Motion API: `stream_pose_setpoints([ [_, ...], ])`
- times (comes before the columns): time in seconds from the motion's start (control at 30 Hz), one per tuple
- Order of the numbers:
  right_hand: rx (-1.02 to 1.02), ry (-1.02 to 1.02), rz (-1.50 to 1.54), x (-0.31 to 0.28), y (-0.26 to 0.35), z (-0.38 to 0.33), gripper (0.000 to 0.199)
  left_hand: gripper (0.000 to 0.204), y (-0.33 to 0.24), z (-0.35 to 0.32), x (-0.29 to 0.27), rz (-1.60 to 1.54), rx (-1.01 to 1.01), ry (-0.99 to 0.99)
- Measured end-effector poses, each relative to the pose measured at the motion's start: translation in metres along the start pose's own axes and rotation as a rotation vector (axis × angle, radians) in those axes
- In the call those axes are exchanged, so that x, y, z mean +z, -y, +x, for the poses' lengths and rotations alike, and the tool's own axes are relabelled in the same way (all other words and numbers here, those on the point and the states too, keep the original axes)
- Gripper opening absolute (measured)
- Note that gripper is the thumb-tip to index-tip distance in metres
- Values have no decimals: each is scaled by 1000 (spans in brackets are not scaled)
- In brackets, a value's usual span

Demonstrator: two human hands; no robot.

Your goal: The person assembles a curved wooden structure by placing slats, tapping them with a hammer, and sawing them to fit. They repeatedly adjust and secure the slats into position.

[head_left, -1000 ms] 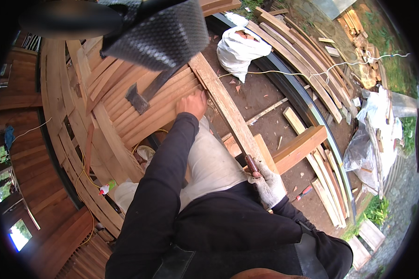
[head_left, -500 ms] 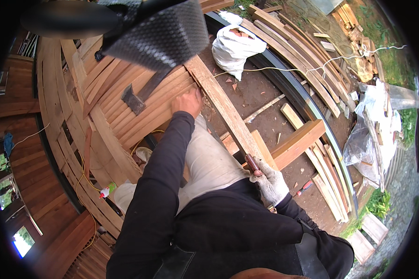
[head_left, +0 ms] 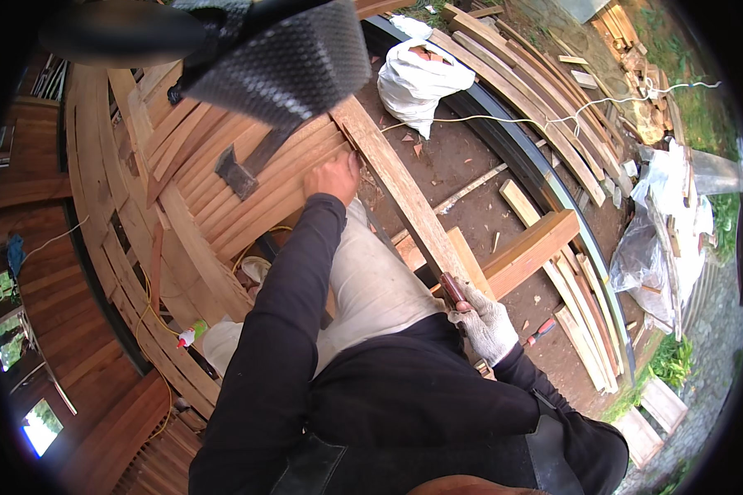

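A long, worn plank (head_left: 400,190) is laid slantwise past the right edge of a row of slats (head_left: 223,219). Its left long edge is met by the bare left hand (head_left: 332,177), seemingly for steadying; the fingers are curled, but whether the wood is gripped cannot be told. At the plank's near end, a short reddish-brown handle (head_left: 452,290) is held in the closed, gloved right hand (head_left: 485,328), apparently for control close to the body; its working end cannot be made out. An axe (head_left: 236,175) is rested on the slats, in from their right edge, perhaps kept within reach. Brown soil (head_left: 450,177) is strewn with chips beside a thick beam (head_left: 537,252); dark boarding (head_left: 66,280) is seen leftward.
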State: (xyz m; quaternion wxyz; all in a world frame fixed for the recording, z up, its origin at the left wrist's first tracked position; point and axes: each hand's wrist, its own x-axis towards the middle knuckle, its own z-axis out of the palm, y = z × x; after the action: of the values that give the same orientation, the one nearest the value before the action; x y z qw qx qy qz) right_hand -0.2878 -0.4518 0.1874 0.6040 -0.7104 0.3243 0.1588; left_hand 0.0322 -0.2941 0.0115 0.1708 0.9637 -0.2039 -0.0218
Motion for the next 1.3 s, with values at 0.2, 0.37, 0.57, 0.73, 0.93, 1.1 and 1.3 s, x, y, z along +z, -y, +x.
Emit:
stream_pose_setpoints([
  [0.2,26,-20,29,6,-12,9,47,38,3,0,6,6,0,23],
  [0.37,12,27,27,-1,-3,3,45,40,0,-3,3,-12,-8,26],
  [0.57,102,28,94,3,-4,8,49,40,-1,1,-3,15,-27,61],
  [0.73,116,58,90,-5,7,10,51,40,-2,1,-1,29,-57,82],
  [0.93,38,-1,-20,-1,-3,-3,48,40,0,0,0,0,-13,21],
  [1.1,22,-5,-52,2,-10,11,45,40,-1,-2,5,22,-23,30],
  [1.3,-120,-79,7,8,-14,-1,46,40,1,-1,6,17,-10,-12],
])
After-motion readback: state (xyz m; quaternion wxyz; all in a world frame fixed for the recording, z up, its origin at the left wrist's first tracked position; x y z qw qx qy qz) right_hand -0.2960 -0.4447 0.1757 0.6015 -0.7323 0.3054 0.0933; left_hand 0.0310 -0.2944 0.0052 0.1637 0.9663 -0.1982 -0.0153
